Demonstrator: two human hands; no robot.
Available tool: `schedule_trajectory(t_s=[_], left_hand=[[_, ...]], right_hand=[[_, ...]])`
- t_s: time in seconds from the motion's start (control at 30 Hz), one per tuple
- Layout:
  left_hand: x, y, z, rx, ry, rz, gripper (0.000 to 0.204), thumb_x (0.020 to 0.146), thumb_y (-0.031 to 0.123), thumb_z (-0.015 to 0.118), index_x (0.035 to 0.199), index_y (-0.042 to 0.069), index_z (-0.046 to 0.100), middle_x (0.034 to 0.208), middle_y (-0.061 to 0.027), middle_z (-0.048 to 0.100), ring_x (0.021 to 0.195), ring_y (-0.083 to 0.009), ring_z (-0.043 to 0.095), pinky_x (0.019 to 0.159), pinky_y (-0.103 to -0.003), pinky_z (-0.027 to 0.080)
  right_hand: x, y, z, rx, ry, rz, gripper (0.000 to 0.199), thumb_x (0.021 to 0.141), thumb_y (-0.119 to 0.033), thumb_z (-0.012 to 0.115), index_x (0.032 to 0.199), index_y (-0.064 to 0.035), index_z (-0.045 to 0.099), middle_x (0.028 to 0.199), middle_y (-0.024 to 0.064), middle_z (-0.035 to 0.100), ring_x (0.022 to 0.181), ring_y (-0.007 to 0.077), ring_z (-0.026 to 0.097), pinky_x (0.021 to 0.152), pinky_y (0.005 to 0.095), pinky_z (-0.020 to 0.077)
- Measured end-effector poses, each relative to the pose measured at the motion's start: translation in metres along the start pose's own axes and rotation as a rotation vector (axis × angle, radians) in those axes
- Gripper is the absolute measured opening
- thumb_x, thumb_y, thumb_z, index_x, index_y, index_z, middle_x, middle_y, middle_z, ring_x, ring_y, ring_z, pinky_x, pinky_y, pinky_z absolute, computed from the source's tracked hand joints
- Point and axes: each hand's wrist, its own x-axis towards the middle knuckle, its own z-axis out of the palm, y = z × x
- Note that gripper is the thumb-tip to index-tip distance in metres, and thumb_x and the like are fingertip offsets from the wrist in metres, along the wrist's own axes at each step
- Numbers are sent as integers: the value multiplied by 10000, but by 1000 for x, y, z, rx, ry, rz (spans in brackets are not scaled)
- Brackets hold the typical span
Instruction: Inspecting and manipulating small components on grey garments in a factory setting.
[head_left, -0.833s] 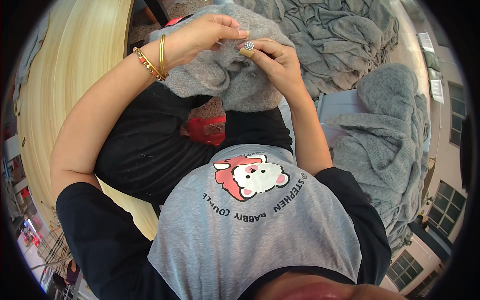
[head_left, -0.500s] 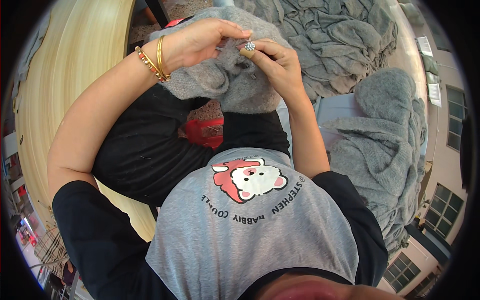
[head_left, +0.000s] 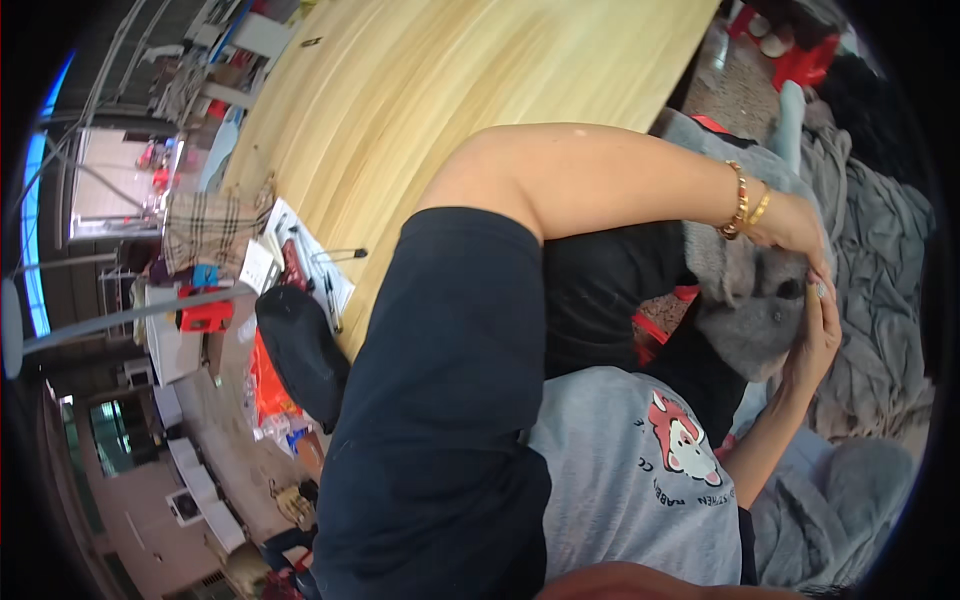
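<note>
A fuzzy grey knitted garment (head_left: 745, 325) lies bunched over my lap. At its far side, my left hand (head_left: 792, 228), with gold bangles and a beaded bracelet at the wrist, has its fingers closed on the knit. My right hand (head_left: 820, 335), wearing a sparkling ring, meets it there, fingertips pinching the same knit. Where the two hands touch, the exact spot being gripped is partly hidden. A dark gap shows in the knit just beside the fingers.
A pale wooden table (head_left: 400, 110) stretches along my left. On its near edge lie a black pouch (head_left: 300, 355), papers and pens. Heaped grey knits (head_left: 870, 290) lie beyond my right hand, with more (head_left: 835, 510) nearer me. A red stool (head_left: 652, 330) shows below my legs.
My view has swung to the left, so the table and room behind it show more and the hands sit further right. Both hands stay together on the grey knitted garment.
</note>
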Motion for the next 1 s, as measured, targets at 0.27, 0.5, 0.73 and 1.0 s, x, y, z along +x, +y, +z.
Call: schedule_trajectory(t_s=[0.27, 0.5, 0.73, 1.0], left_hand=[[44, -37, 1, 271, 194, -1, 155, 683, 186, 765, 772, 72, 711, 779, -47, 681, 755, -145, 615, 677, -289, 482], [22, -12, -1, 580, 138, 217, 222, 720, 289, 723, 824, 93, 713, 820, -66, 695, 785, -189, 647, 707, -316, 491], [31, -15, -5, 595, 181, 151, 240, 734, 292, 731, 848, 82, 706, 831, -68, 692, 826, -192, 653, 723, -316, 490], [43, -24, 10, 131, 292, -154, 257, 753, 224, 756, 772, -18, 672, 822, -102, 666, 799, -200, 634, 689, -310, 478]], right_hand=[[13, 7, 6, -78, -53, -15, 248, 928, -20, 536, 1139, 94, 600, 1190, 131, 606, 1117, 164, 545, 1009, 275, 372], [13, 10, -4, -125, -32, -46, 248, 932, -70, 566, 1129, 70, 619, 1110, 88, 638, 1039, 127, 568, 956, 238, 387], [16, 5, -6, -142, -58, -19, 208, 926, -67, 578, 1073, 64, 644, 1048, 61, 650, 983, 103, 555, 925, 227, 384], [28, 23, -14, -112, -60, 3, 262, 933, -73, 558, 1144, 73, 609, 1141, 107, 632, 1073, 131, 554, 991, 258, 366]])
